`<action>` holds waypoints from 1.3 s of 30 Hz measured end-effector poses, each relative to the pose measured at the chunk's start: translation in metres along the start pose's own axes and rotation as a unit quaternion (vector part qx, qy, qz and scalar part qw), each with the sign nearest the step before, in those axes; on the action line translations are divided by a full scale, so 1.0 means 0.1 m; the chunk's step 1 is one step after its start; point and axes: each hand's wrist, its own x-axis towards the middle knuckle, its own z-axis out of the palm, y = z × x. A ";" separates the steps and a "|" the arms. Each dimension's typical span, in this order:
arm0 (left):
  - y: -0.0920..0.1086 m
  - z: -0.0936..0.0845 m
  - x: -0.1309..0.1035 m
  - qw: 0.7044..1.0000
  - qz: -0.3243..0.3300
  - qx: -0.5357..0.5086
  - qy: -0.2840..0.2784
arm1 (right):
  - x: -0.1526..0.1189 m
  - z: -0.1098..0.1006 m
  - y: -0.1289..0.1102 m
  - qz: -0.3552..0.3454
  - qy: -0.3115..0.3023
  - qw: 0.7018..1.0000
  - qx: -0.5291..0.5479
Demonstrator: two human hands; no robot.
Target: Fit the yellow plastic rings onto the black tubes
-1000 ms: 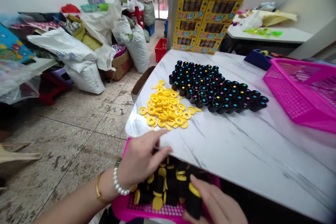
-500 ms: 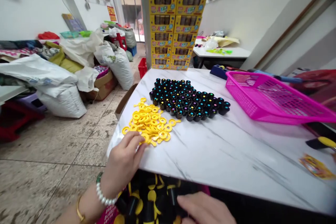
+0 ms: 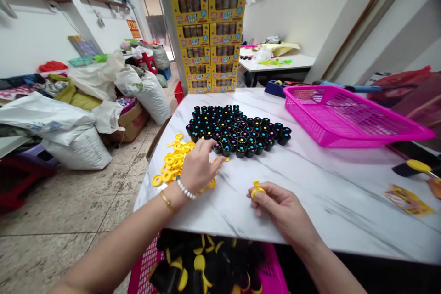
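Note:
My left hand (image 3: 200, 165) reaches over the pile of yellow rings (image 3: 175, 158), its thumb and fingers apart at the near edge of the black cylinders (image 3: 241, 135). Nothing shows between those fingers. These cylinders stand upright in a cluster, with small coloured dots on their tops. To the right, my right hand (image 3: 272, 200) pinches a yellow ring piece (image 3: 257, 190) just above the white marbled table. Below the table's front edge, a pink basket (image 3: 275, 268) holds black cylinders with yellow parts.
An empty-looking pink basket (image 3: 344, 119) rests at the table's right. Stacked yellow boxes (image 3: 210, 32) rise behind the cylinders. A small printed packet (image 3: 408, 200) and a black-and-yellow object (image 3: 411, 168) lie near the right edge. White sacks (image 3: 79, 142) stand on the left.
My left hand has moved from the yellow pile forward and right to the cylinders. My right hand has risen from the lower basket and now holds a yellow ring piece. The view has shifted slightly.

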 end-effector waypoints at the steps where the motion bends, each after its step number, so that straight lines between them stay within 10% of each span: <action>1: -0.07 0.05 0.08 0.999 -0.012 0.035 -0.015 | -0.01 0.00 0.00 -0.021 0.004 1.000 -0.010; 8: -0.19 0.20 0.21 0.990 -0.004 0.125 -0.071 | -0.03 0.06 -0.01 -0.017 0.006 1.000 0.020; 17: 0.30 -0.27 -0.29 0.993 0.014 -0.031 -0.110 | -0.02 0.02 -0.01 0.021 0.049 0.988 0.144; 24: 0.37 -0.04 -0.83 0.972 -0.035 -0.145 -0.181 | 0.06 0.14 -0.16 0.074 0.030 0.996 0.031; 39: 0.34 0.00 -0.82 0.971 -0.035 -0.126 -0.199 | 0.12 0.33 -0.13 0.106 0.045 0.992 -0.043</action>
